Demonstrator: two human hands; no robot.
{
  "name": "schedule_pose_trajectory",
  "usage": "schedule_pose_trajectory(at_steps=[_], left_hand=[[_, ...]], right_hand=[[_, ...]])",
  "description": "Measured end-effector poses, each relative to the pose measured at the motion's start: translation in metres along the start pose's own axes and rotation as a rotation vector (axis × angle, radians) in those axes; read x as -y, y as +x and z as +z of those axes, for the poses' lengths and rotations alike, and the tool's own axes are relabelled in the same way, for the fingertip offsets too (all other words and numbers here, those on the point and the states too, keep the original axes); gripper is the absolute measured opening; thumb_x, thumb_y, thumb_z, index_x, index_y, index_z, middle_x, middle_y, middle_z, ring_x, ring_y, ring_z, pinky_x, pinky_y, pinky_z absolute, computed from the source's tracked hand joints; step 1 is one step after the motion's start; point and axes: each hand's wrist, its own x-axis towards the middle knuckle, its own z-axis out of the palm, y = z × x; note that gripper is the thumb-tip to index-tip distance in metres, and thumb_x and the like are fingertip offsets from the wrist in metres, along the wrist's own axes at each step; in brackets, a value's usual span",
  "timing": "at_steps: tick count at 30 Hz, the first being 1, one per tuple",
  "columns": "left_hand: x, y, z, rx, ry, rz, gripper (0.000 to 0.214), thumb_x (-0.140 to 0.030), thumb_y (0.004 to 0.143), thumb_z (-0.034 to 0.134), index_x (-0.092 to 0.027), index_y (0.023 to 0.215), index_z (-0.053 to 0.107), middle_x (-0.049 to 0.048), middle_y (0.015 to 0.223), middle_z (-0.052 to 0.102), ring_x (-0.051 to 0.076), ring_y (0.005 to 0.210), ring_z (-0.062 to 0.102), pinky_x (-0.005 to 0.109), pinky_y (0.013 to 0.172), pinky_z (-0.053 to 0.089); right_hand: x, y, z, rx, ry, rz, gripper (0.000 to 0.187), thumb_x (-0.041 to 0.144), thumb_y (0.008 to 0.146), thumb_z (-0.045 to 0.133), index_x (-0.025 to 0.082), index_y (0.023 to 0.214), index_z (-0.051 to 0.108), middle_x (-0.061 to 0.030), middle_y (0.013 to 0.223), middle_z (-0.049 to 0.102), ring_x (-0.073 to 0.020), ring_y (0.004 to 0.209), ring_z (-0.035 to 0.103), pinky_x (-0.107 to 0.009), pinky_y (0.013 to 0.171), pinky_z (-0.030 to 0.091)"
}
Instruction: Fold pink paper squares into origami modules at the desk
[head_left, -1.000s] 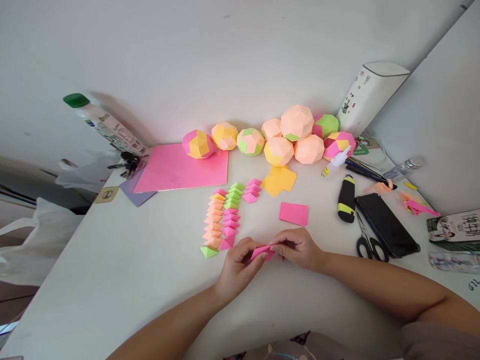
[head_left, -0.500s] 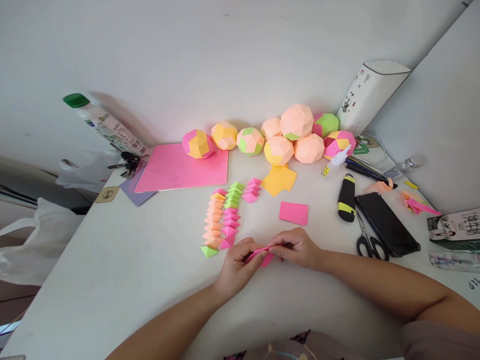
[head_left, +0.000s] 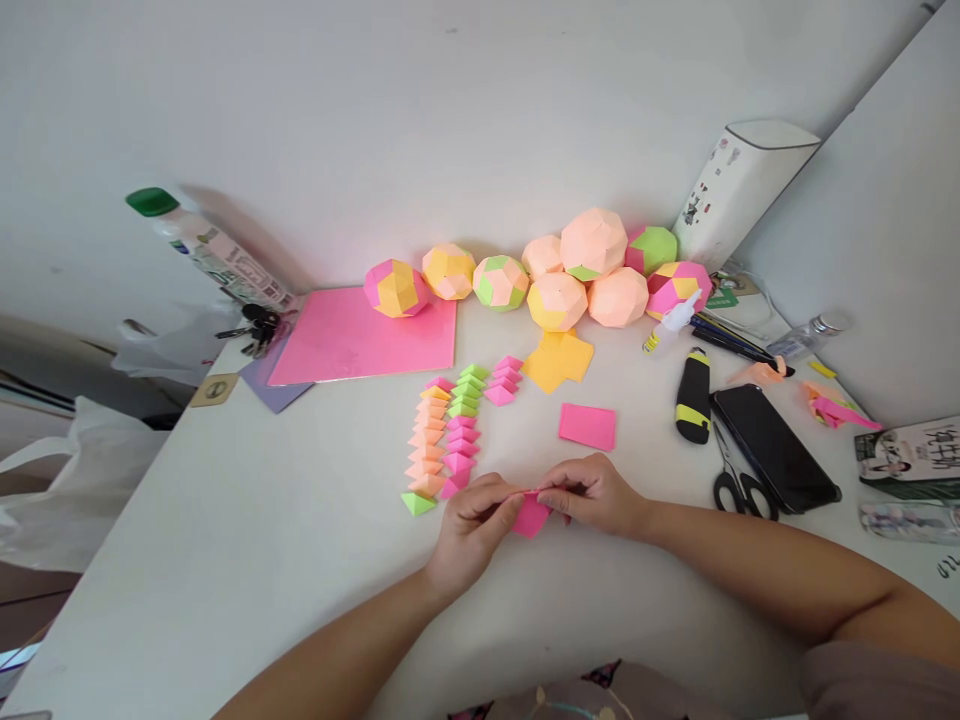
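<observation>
A small pink piece of paper (head_left: 532, 518) is pinched along its upper edge between my two hands, just above the table. My left hand (head_left: 472, 525) is closed on its left side, thumb in front. On the right side, the thumb and fingers of my right hand (head_left: 596, 492) grip it too. Past my hands lies a flat pink paper stack (head_left: 587, 427). Rows of folded paper units (head_left: 426, 452) in pink, green, orange and peach stand beyond my left hand. Orange paper squares (head_left: 559, 360) lie farther back.
Faceted paper balls (head_left: 595, 245) line the wall, one on a pink sheet (head_left: 360, 340). Scissors (head_left: 742, 485), a phone (head_left: 775, 448), a black-and-yellow cutter (head_left: 694, 397) and a glue bottle (head_left: 673, 322) are at right. A green-capped bottle (head_left: 217, 250) stands at back left.
The pink paper has turned in my fingers, and more of its face shows below them. My left fingers have straightened slightly. The other things have stayed put.
</observation>
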Motion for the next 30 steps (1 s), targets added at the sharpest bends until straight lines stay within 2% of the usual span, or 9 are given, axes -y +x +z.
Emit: schedule_pose_trajectory(at_steps=[6,9,13,16,22,30], left_hand=[[0.002,-0.001,0.001,-0.122,-0.067,0.016,0.018,-0.031,0.086,0.057,-0.018,0.077,0.065,0.0023,0.073,0.055,0.014,0.069,0.052,0.025,0.062,0.045],[0.001,0.000,0.005,-0.080,-0.036,0.057,0.011,-0.029,0.083,0.061,-0.018,0.081,0.062,0.0039,0.079,0.055,0.016,0.073,0.055,0.027,0.064,0.047],[0.001,0.000,0.009,-0.012,0.081,0.051,0.010,-0.020,0.084,0.057,-0.016,0.075,0.061,0.0039,0.074,0.058,0.015,0.069,0.055,0.026,0.062,0.045],[0.000,0.000,0.008,-0.040,0.062,0.028,0.012,-0.017,0.082,0.057,-0.016,0.071,0.059,0.0029,0.071,0.056,0.014,0.066,0.053,0.025,0.059,0.044],[-0.003,0.001,0.004,-0.115,-0.099,-0.017,0.012,-0.020,0.082,0.055,-0.016,0.070,0.056,0.0020,0.074,0.053,0.013,0.066,0.051,0.024,0.059,0.043],[0.001,0.001,0.010,0.021,0.067,0.081,0.009,-0.013,0.081,0.055,-0.017,0.074,0.059,0.0032,0.072,0.058,0.014,0.066,0.054,0.025,0.060,0.044]], right_hand=[[-0.001,0.000,0.000,0.002,0.022,0.067,0.025,0.037,0.083,0.063,0.012,0.080,0.069,-0.0031,0.064,0.065,-0.0085,0.047,0.056,-0.018,0.043,0.046],[0.000,0.000,0.000,0.030,-0.037,0.039,0.025,0.035,0.084,0.062,0.012,0.080,0.070,-0.0033,0.063,0.065,-0.0090,0.047,0.056,-0.018,0.043,0.044],[0.002,0.001,0.000,0.056,-0.113,-0.035,0.024,0.033,0.085,0.060,0.013,0.079,0.070,-0.0023,0.059,0.064,-0.0090,0.048,0.054,-0.018,0.044,0.042],[0.003,0.001,0.001,0.038,-0.118,-0.038,0.024,0.032,0.084,0.060,0.012,0.077,0.070,-0.0025,0.059,0.063,-0.0088,0.047,0.054,-0.018,0.043,0.040],[0.004,0.000,0.000,0.020,-0.040,0.073,0.024,0.032,0.083,0.060,0.010,0.077,0.068,-0.0046,0.062,0.065,-0.0095,0.046,0.056,-0.019,0.043,0.045],[0.004,0.000,0.004,0.018,-0.126,-0.042,0.011,0.020,0.078,0.058,0.012,0.075,0.065,-0.0020,0.064,0.064,-0.0072,0.050,0.050,-0.016,0.045,0.040]])
